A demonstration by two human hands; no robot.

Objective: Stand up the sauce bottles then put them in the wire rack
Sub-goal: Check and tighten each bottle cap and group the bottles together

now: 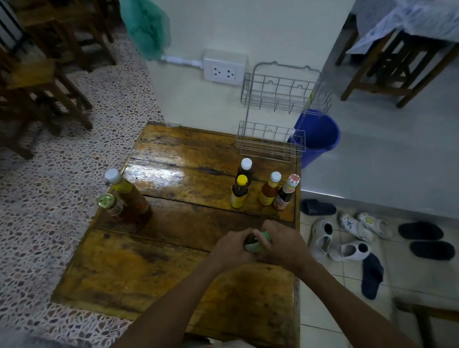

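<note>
Both of my hands close around a dark bottle with a green cap (254, 245) at the middle of the wooden table (167, 275); my left hand (232, 248) holds its left side, my right hand (283, 243) its right. Several sauce bottles stand upright at the far right: a white-capped dark one (245, 169), a yellow-capped one (239, 192), an orange one (270, 188) and a red-patterned-cap one (286, 192). At the left edge stand a tall amber bottle (130, 195) and a small gold-lidded jar (109, 204). The two-tier wire rack (271, 144) stands empty at the far right corner.
The table's far edge meets a wall with a power socket (223, 70). A blue bucket (319, 136) sits behind the rack on the floor. Shoes and sandals (351, 235) lie right of the table. Wooden chairs (44, 89) stand at the left.
</note>
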